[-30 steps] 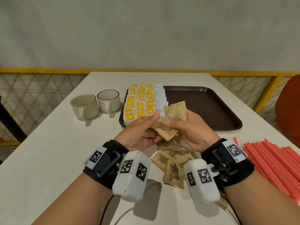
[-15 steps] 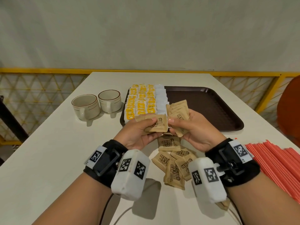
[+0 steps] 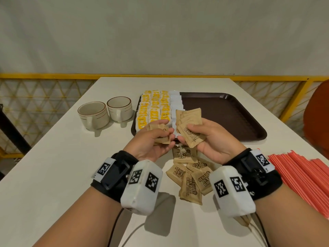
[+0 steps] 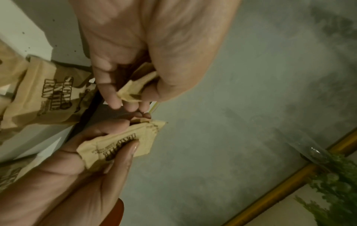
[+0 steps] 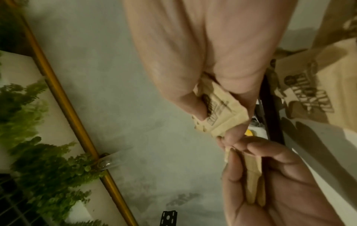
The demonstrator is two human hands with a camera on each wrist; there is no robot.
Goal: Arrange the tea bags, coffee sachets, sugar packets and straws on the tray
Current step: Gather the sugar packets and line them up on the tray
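Head view: the left hand [image 3: 153,139] pinches a few brown raw-sugar packets [image 3: 161,134] between thumb and curled fingers; the right hand [image 3: 208,139] grips a fanned stack of brown packets [image 3: 189,128], thumb across the top face; both bundles are held above the near rim of the brown tray [image 3: 231,114], fingertips almost touching. The free tray floor lies ahead and to the right of both grips; the right hand is judged nearer to it. Yellow sachets [image 3: 153,111] and white packets [image 3: 175,104] already fill the tray's left part in rows. Loose sugar packets [image 3: 188,177] lie on the desk [image 3: 62,166] below the hands; red straws [image 3: 302,175] lie on the desk to the right; two cups [image 3: 106,113] stand left of the tray.

Left wrist view: the left fingers [image 4: 114,97] curl on a packet edge; the right thumb [image 4: 123,154] presses a printed packet.

Right wrist view: the right-hand stack [image 5: 222,110] points its long axis toward the left hand; the left fingers hold packets edge-on.
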